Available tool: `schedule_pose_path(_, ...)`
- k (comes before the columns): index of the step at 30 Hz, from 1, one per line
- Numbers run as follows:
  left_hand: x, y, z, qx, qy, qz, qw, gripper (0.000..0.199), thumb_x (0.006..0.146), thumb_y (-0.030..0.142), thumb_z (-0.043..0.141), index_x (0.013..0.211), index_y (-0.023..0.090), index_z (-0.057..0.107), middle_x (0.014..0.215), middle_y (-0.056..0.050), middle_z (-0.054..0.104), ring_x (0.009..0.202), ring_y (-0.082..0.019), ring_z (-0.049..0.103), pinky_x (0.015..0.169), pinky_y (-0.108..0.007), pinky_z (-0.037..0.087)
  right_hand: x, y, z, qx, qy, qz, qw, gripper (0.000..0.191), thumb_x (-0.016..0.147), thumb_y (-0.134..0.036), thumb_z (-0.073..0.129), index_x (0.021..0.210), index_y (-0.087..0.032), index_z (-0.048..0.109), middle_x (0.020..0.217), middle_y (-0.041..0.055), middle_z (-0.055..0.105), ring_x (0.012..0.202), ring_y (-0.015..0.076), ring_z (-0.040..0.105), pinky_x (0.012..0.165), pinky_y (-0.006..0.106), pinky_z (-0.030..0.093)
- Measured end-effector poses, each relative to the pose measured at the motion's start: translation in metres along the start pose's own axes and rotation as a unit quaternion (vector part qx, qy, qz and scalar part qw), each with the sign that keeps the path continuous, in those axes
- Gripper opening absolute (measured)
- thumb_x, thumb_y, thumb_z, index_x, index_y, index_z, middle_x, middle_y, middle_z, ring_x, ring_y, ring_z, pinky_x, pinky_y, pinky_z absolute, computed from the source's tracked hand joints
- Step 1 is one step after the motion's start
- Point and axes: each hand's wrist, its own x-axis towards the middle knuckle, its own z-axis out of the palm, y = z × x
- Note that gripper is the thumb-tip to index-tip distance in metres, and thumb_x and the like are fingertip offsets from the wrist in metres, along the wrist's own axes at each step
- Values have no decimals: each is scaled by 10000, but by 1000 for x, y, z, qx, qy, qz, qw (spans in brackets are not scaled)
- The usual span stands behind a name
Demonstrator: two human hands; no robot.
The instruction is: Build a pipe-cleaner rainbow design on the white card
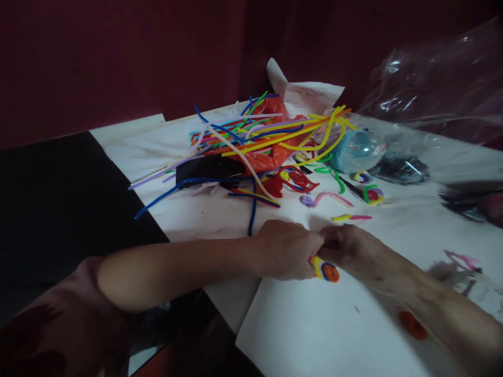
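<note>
My left hand (288, 250) is closed around a coiled pipe-cleaner piece (330, 272). Its orange round end, with blue, white, yellow and pink bands, pokes out below the fingers. Against it, my right hand (348, 245) is closed in a pinch, fingertips meeting my left hand; what those fingers hold is hidden. Both hands are just above the white tabletop, over a large white sheet (314, 324). Just beyond them lie a short yellow and pink pipe cleaner (351, 217) and a pink one with a purple coil (328, 198).
A heap of loose pipe cleaners (251, 133) on a red plastic bag (275, 157) fills the back. Right of it are a clear plastic cup (359, 151), a green coiled piece (372, 193) and clear plastic wrap (436, 78). An orange coil (412, 324) lies beside my right forearm.
</note>
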Motion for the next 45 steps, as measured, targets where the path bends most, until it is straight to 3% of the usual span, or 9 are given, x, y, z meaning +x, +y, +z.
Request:
schedule_pose_path(3,0,2,1,6,3,-9,1000,176,646,316,490,783,217,538,779,-1,600,756,-174,556,568,-254,394,-1,-1,-1,1,-32,0,999,111,670,-189,515,651,-187,624,567,-22,544,524,128,502,447,176,349)
schedule_pose_path(7,1,3,2,15,2,-8,1000,202,628,326,498,798,221,523,782,0,595,764,-177,553,575,-259,400,0,1,-1,2,-32,-3,999,115,685,-221,528,675,-184,636,591,-23,556,556,130,506,455,166,349)
schedule_pose_path(15,5,8,-10,20,-56,-17,998,268,610,416,518,785,213,506,772,5,593,739,-182,565,525,-251,395,1,2,-1,-10,-42,-10,999,147,680,-170,503,708,-193,645,614,-30,563,575,131,512,468,168,345)
schedule_pose_path(32,8,16,-8,57,-71,-51,995,369,602,412,513,888,182,539,824,-52,613,708,-202,574,556,-287,437,-1,-10,-5,-62,-46,-5,997,141,676,-85,479,600,-163,568,564,-22,526,555,123,485,456,169,309)
schedule_pose_path(40,-10,2,-7,-8,-9,-34,999,232,684,357,485,839,196,546,793,-11,588,708,-155,553,560,-245,398,2,-6,-1,-67,-32,-2,997,115,696,-124,493,643,-170,584,593,-24,528,565,122,478,445,176,292)
schedule_pose_path(45,-30,-1,-1,21,15,51,998,182,770,266,430,807,169,581,812,-34,539,795,-148,527,698,-252,411,1,-7,-2,-65,-30,-7,997,123,684,-95,494,616,-170,564,585,-37,508,559,110,442,446,175,271)
